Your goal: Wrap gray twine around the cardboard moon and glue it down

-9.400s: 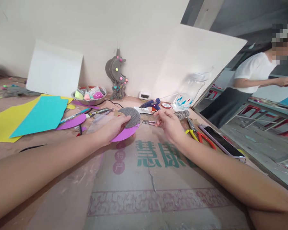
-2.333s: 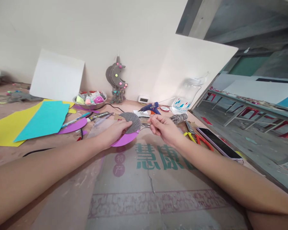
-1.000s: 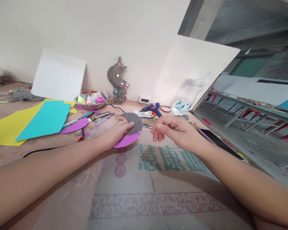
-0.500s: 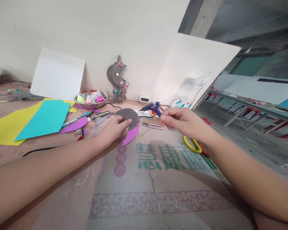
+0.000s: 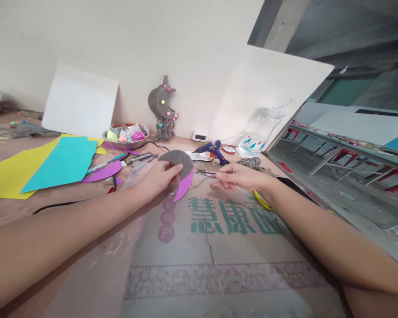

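My left hand point(image 5: 162, 176) pinches a crescent point(image 5: 180, 162) whose upper part is wrapped in grey yarn, while its lower tip shows bare purple. To the right, my right hand point(image 5: 234, 176) has its thumb and fingers together beside the end of some metal tweezers or scissors point(image 5: 205, 172); whether it holds them or a strand of yarn is too small to tell. A thin grey strand runs from the crescent toward the right hand. The blue glue gun point(image 5: 212, 151) rests just behind. Yellow scissor handles point(image 5: 262, 201) show partly under my right forearm.
Yellow point(image 5: 6, 172) and turquoise sheets point(image 5: 61, 165) lie left, near a bowl of coloured clay point(image 5: 126, 137). A decorated grey moon point(image 5: 162, 104) stands against the wall. Behind my right hand are a yarn ball point(image 5: 248, 162) and a clear jar point(image 5: 257, 134).
My right hand has moved down and slightly forward, uncovering the yarn ball and more of the jar. My left hand still holds the crescent in nearly the same place.
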A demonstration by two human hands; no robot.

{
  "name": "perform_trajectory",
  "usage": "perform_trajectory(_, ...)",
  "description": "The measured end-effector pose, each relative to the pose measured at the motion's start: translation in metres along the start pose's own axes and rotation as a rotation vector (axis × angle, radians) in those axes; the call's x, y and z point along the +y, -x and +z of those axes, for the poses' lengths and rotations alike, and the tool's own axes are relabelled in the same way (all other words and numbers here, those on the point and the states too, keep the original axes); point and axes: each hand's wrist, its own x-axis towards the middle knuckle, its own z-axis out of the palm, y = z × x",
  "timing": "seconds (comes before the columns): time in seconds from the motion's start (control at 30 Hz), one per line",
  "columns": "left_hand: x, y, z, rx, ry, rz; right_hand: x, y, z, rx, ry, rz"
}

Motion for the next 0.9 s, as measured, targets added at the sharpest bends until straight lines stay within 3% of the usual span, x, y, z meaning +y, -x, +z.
perform_trajectory(0.1,0.000,0.000,0.001,-0.016,0.014,-0.030,0.003,0.002,-0.004,-0.027,-0.277,-0.054)
perform_trajectory(0.23,0.001,0.001,0.002,-0.037,0.010,-0.034,0.005,0.000,-0.008,0.081,-0.250,-0.116)
perform_trajectory(0.33,0.000,0.001,0.002,-0.047,0.003,-0.014,0.011,-0.008,-0.007,0.251,-0.012,-0.111)
perform_trajectory(0.43,-0.001,0.000,0.002,-0.036,-0.020,0.031,0.021,-0.016,-0.006,0.541,0.377,-0.113)
perform_trajectory(0.5,0.000,0.000,0.002,-0.013,-0.040,0.043,0.027,-0.018,-0.004,0.639,0.637,-0.146)
perform_trajectory(0.57,0.002,0.002,0.002,0.026,-0.073,0.056,0.031,-0.019,0.000,0.615,0.807,-0.182)
perform_trajectory(0.7,0.007,0.003,0.002,0.021,-0.086,0.048,0.035,-0.020,0.008,0.545,0.926,-0.192)
perform_trajectory(0.9,0.009,0.002,0.001,-0.028,-0.008,-0.045,0.037,-0.028,0.010,0.508,0.844,-0.112)
